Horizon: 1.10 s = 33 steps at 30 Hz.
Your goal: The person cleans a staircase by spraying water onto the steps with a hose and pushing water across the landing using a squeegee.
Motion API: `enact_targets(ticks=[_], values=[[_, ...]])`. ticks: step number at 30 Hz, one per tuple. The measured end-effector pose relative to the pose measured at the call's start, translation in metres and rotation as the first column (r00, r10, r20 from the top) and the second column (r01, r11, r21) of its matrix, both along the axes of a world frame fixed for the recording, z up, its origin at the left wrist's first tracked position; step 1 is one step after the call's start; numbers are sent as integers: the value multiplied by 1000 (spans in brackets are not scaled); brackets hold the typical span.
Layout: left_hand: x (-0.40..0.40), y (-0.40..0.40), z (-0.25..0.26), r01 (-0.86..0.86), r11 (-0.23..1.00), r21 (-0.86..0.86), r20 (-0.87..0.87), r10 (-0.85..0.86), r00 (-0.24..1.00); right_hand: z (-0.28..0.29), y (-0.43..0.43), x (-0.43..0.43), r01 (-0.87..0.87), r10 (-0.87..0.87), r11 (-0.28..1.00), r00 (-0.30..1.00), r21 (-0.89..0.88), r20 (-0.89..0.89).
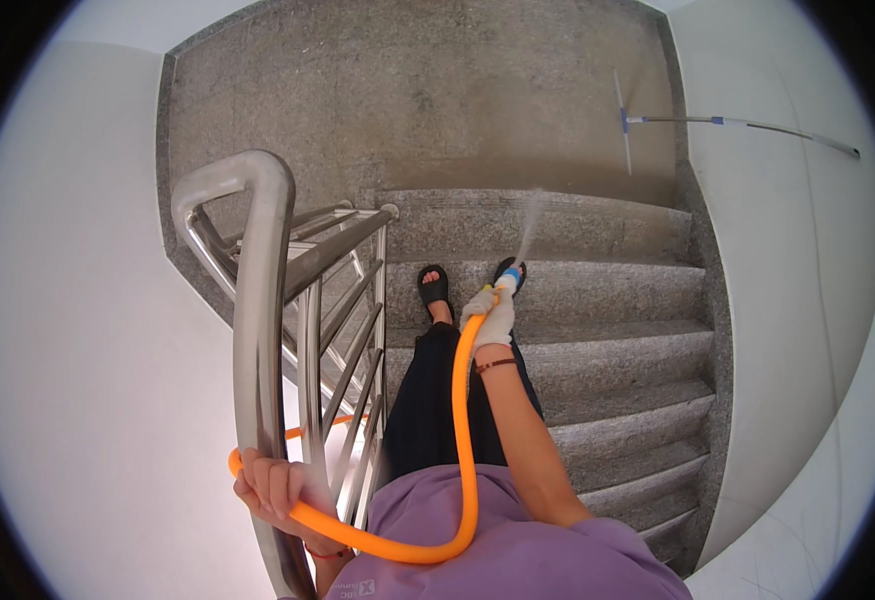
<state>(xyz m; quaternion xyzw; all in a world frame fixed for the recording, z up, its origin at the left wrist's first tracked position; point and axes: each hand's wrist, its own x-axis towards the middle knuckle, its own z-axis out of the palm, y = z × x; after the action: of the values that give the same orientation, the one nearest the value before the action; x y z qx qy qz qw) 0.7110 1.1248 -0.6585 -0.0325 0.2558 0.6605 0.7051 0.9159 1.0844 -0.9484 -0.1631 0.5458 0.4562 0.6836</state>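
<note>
An orange hose [464,427] loops across my front from the stair railing to a spray nozzle [510,279] with a blue and white tip. My right hand [491,315], in a pale work glove, is closed around the nozzle end. Water sprays from the tip towards the edge of the top visible step [535,225]. My bare left hand [276,487] grips the hose beside the thick stainless steel handrail [261,337]. Part of the hose passes behind the railing.
A floor squeegee [625,120] stands on the wet landing [422,97], its long pole leaning on the right wall [767,225]. Stone steps [617,360] run below and beside my sandalled feet. Metal railing bars [347,307] border the stairs on the left.
</note>
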Motion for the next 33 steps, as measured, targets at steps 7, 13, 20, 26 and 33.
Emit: enact_targets(ticks=[7, 13, 20, 26, 33], values=[[4, 1, 0, -7, 1000, 4, -51, 7, 999, -6, -31, 52, 74, -47, 991, 970, -109, 238], [6, 1, -2, 32, 999, -13, -45, -33, 998, 11, -29, 54, -33, 152, 968, 866, -249, 476], [6, 5, 8, 27, 1000, -7, -46, -27, 999, 37, 21, -70, -17, 28, 987, 997, 158, -65], [-1, 2, 4, 56, 998, -33, -26, -57, 998, 41, 36, -113, 49, 2, 985, 955, 165, -297], [1, 0, 4, 86, 994, -66, -71, -91, 993, 23, 29, -98, 80, -62, 995, 968, 64, -244]])
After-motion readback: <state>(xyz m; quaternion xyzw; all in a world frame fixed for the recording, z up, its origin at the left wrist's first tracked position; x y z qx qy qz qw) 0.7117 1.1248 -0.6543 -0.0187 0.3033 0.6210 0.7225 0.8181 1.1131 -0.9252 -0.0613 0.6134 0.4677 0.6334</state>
